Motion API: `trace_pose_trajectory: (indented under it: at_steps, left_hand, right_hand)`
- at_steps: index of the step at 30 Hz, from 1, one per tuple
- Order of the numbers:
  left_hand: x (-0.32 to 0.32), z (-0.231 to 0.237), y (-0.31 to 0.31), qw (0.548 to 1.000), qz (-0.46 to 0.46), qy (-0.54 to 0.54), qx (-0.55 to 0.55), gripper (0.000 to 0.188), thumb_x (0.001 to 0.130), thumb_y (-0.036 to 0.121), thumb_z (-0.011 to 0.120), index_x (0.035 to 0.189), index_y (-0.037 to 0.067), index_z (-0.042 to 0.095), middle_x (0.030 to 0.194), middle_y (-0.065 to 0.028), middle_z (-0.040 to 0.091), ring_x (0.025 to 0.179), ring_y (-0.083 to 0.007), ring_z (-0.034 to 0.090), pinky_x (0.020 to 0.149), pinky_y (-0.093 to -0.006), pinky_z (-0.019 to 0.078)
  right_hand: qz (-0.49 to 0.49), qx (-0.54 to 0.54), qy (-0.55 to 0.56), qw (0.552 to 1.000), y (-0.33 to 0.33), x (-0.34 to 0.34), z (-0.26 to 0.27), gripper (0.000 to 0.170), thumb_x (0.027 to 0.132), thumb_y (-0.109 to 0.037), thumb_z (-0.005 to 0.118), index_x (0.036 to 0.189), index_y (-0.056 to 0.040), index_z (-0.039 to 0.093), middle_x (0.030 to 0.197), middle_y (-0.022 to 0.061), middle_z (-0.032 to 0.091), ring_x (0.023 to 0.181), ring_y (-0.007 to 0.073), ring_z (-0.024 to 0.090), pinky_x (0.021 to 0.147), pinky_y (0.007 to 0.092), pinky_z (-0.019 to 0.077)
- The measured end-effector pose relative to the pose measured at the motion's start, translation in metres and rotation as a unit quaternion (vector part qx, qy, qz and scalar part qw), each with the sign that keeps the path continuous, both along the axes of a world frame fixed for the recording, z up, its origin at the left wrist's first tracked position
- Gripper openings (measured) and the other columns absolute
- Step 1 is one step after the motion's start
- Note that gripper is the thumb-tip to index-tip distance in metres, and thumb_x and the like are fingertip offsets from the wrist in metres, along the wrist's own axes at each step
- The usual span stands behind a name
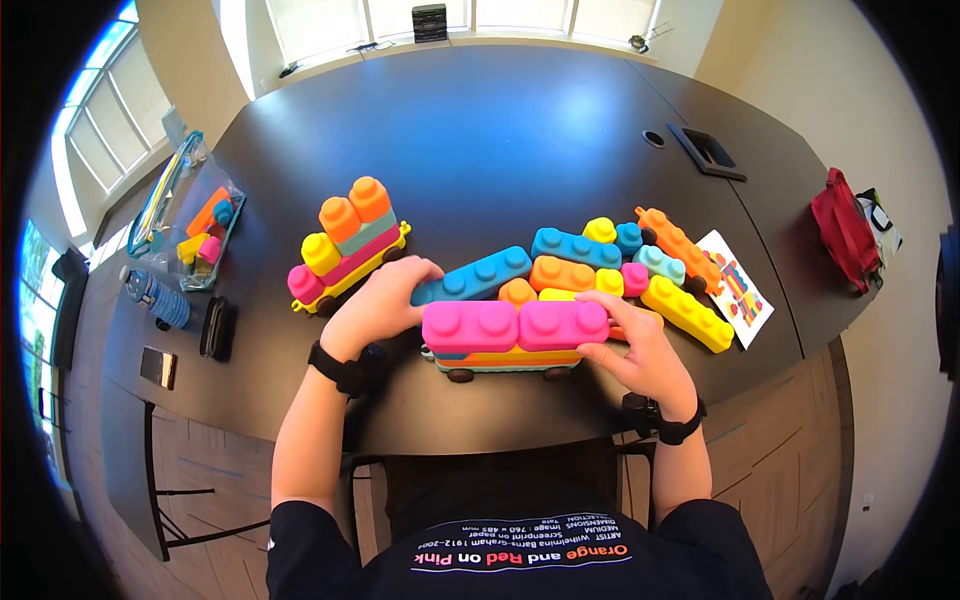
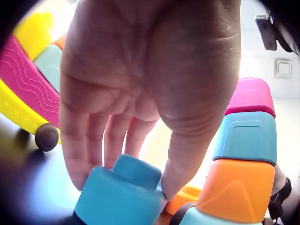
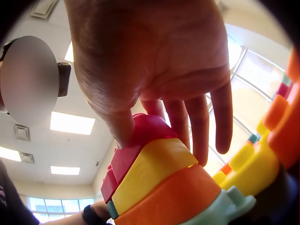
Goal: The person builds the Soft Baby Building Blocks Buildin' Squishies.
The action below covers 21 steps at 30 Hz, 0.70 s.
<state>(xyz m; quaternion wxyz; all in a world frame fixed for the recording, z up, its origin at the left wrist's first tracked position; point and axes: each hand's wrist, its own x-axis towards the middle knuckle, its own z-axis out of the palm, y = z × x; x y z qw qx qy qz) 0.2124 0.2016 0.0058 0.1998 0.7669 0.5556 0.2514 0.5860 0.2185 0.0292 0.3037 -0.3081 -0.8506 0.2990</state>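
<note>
My left hand [image 1: 378, 305] pinches the near end of a long blue block [image 1: 478, 275] between thumb and fingers. The left wrist view shows the blue block [image 2: 119, 199] with its stud between them. In front of me stands a wheeled wagon stacked with an orange layer, a yellow layer and two pink blocks [image 1: 565, 325] on top. My right hand [image 1: 648, 350] grips the right pink block, thumb on the near side and fingers behind. In the right wrist view the pink block [image 3: 152, 129] sits over the yellow layer [image 3: 154, 166] and orange layer [image 3: 173, 197].
Another stacked wagon [image 1: 350, 262] stands left. Loose blocks, among them a yellow one [image 1: 687, 313], lie behind and right of the middle wagon. A picture sheet [image 1: 745, 305] is at right. Further left are a clear bag [image 1: 165, 235], a water bottle [image 1: 155, 297] and a phone [image 1: 158, 367].
</note>
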Motion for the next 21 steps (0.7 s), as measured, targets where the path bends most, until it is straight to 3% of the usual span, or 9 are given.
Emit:
trace_pose_trajectory:
  at_steps: [5,8,10,11,12,14,15,19,21]
  left_hand:
    - [0.003,0.043,-0.015,0.993,0.059,-0.086,0.054,0.049,0.085,0.008,0.082,0.131,0.002,0.066,0.109,-0.0085,0.071,0.101,-0.0182,0.07,0.086,-0.0313,0.0556]
    - [0.009,0.072,-0.028,0.98,0.0,-0.154,0.126,0.05,0.084,0.005,0.081,0.132,0.002,0.066,0.114,-0.0088,0.072,0.106,-0.0178,0.07,0.093,-0.0319,0.0558]
    - [0.018,0.091,-0.035,0.976,-0.022,-0.161,0.147,0.047,0.082,0.006,0.081,0.127,0.003,0.068,0.113,-0.0108,0.076,0.103,-0.0222,0.072,0.089,-0.0332,0.0561]
    - [0.023,0.099,-0.039,0.978,-0.058,-0.132,0.149,0.049,0.081,0.004,0.081,0.128,0.003,0.068,0.117,-0.0112,0.074,0.108,-0.0228,0.071,0.095,-0.0344,0.0551]
    - [0.028,0.104,-0.042,0.979,-0.092,-0.104,0.151,0.052,0.08,0.002,0.081,0.13,0.002,0.068,0.121,-0.0116,0.073,0.113,-0.0234,0.07,0.102,-0.0355,0.0541]
    - [0.036,0.102,-0.045,0.981,-0.097,-0.104,0.129,0.05,0.078,0.003,0.081,0.127,0.003,0.07,0.118,-0.0116,0.075,0.11,-0.027,0.071,0.1,-0.0362,0.0548]
    - [0.037,0.098,-0.047,0.982,-0.095,-0.11,0.124,0.05,0.078,0.003,0.082,0.127,0.003,0.07,0.119,-0.0114,0.075,0.109,-0.0267,0.071,0.099,-0.0364,0.0551]
    - [0.039,0.091,-0.051,0.982,-0.088,-0.111,0.128,0.05,0.08,0.004,0.083,0.128,0.003,0.07,0.121,-0.0116,0.075,0.111,-0.0262,0.071,0.099,-0.0368,0.0554]
    - [0.039,0.087,-0.054,0.981,-0.089,-0.114,0.13,0.049,0.081,0.004,0.082,0.128,0.003,0.07,0.122,-0.012,0.075,0.113,-0.0269,0.071,0.1,-0.0369,0.0552]
  right_hand:
    - [-0.002,-0.01,-0.021,1.0,0.004,0.001,0.011,0.072,0.09,-0.026,0.086,0.151,-0.0055,0.053,0.135,0.0154,0.069,0.12,0.0294,0.07,0.103,0.0387,0.0541]
    - [-0.009,-0.003,0.074,0.997,0.011,-0.002,0.016,0.085,0.087,-0.03,0.088,0.157,-0.0072,0.046,0.148,0.0158,0.061,0.125,0.0294,0.067,0.107,0.0413,0.0512]
    - [-0.021,-0.005,0.139,0.99,0.012,-0.004,0.028,0.092,0.086,-0.031,0.089,0.161,-0.008,0.041,0.157,0.016,0.053,0.128,0.0291,0.065,0.11,0.0432,0.0491]
    - [-0.022,0.003,0.178,0.984,0.011,-0.011,0.032,0.084,0.09,-0.03,0.085,0.16,-0.0078,0.043,0.145,0.0156,0.063,0.124,0.0273,0.067,0.109,0.0426,0.0494]
    - [-0.02,0.002,0.177,0.984,0.014,-0.01,0.034,0.084,0.09,-0.03,0.085,0.16,-0.0078,0.043,0.145,0.0156,0.063,0.124,0.0273,0.067,0.109,0.0426,0.0494]
    - [0.025,0.06,0.118,0.991,0.021,-0.005,0.039,0.069,0.095,-0.027,0.081,0.154,-0.0066,0.052,0.129,0.0135,0.072,0.116,0.0262,0.07,0.106,0.0408,0.0514]
    - [0.008,0.037,0.101,0.994,0.018,-0.004,0.042,0.049,0.098,-0.025,0.077,0.14,-0.0038,0.064,0.116,0.012,0.077,0.109,0.0262,0.072,0.1,0.038,0.0537]
    - [-0.005,0.105,0.073,0.992,0.013,-0.006,0.042,0.035,0.097,-0.023,0.078,0.124,-0.0014,0.071,0.116,0.0134,0.076,0.104,0.0276,0.072,0.095,0.0353,0.0546]
    - [0.003,0.105,0.072,0.992,0.012,-0.006,0.041,0.035,0.097,-0.022,0.077,0.124,-0.0014,0.07,0.116,0.0133,0.076,0.104,0.0272,0.072,0.095,0.0352,0.0545]
